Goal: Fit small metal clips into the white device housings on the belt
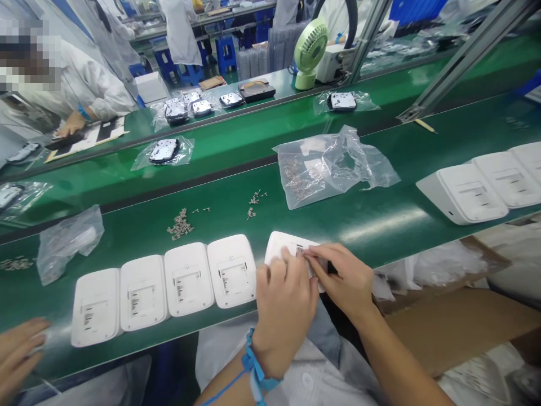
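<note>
A white plastic housing [275,243] with a recessed compartment lies on the green bench in front of me, partly covered by my hands. My left hand [285,293], with a blue wrist strap [253,366], is curled over the housing and grips it. From the right, my right hand [344,276] reaches in with thumb and forefinger pinched together at the compartment; whatever is between them is too small to make out. Left of my hands stand several similar white housings [231,270] in a row, compartments upward. Behind them lies a pile of small metal pieces [180,225].
A clear bag of small metal pieces [302,177] lies behind my hands; another plastic bag [70,242] is at left. More white housings [477,194] stand at right. A co-worker's hand [21,355] enters lower left. Beyond, a conveyor carries bagged parts [164,151], near a green fan [310,51].
</note>
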`<state>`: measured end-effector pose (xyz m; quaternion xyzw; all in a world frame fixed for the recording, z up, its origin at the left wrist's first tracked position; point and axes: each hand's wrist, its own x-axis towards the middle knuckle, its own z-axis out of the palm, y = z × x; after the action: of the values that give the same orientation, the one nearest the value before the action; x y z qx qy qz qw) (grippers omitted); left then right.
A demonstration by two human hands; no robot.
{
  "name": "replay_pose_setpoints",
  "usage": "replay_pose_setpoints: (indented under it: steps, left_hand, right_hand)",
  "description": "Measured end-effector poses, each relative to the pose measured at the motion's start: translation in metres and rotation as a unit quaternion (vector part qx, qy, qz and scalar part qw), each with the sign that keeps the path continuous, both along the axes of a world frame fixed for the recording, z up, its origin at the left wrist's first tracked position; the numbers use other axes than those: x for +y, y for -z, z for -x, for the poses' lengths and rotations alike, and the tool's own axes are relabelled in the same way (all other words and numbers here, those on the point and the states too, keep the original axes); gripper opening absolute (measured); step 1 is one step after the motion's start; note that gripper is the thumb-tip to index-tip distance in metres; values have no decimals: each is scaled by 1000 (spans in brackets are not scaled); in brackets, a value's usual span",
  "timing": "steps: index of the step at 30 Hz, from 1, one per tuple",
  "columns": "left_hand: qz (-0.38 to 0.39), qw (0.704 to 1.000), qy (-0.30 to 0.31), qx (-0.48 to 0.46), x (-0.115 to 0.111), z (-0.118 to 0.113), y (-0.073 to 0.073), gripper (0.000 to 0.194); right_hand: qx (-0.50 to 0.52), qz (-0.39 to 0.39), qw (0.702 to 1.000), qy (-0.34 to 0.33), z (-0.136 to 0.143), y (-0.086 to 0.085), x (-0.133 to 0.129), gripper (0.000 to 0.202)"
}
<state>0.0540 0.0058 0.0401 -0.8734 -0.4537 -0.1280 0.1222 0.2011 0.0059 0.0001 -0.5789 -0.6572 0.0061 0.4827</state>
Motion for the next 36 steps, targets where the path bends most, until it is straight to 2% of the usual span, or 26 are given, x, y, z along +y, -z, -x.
replay_pose_setpoints:
  steps: [8, 12, 17, 19, 20, 22, 24, 27, 30, 33, 36]
  left_hand:
    - [4, 1000, -2, 5, 0, -1, 1, 45]
    - [12, 1000, -8, -7, -2, 2, 3, 43]
    - [28, 999, -13, -7, -6, 5, 1, 43]
    - [27, 999, -23, -18, -7, 6, 2, 42]
    - [25, 999, -32, -27, -7, 5, 3, 41]
    - [24, 997, -52, -49, -6, 5, 4, 39]
    - [30, 995, -64, -68, -4, 6, 4, 38]
    - [52, 993, -59, -85, 0, 8, 3, 36]
    - [73, 991, -54, -101, 5, 11, 0, 37]
    - [80, 989, -54, -114, 9, 14, 0, 37]
    - [72, 988, -55, -124, 9, 17, 2, 39]
  right_hand:
    - [-83, -1, 993, -79, -11, 1, 3, 27]
    - [-27, -7, 999, -26, -8, -2, 9, 24]
    - [16, 36, 999, 9, 0, -8, 17, 14]
    - [64, 55, 996, 24, -2, -9, 18, 10]
    - [107, 68, 992, 11, -3, -8, 18, 7]
    - [217, 84, 970, -61, -9, -8, 15, 1]
    - [321, 71, 931, -160, -15, -9, 10, 8]
    - [392, 25, 884, -252, -18, -15, 2, 15]
    - [411, 16, 866, -284, -16, -23, -2, 16]
    - [437, 24, 855, -276, -14, -26, -1, 19]
    - [490, 40, 828, -269, -11, -25, -1, 16]
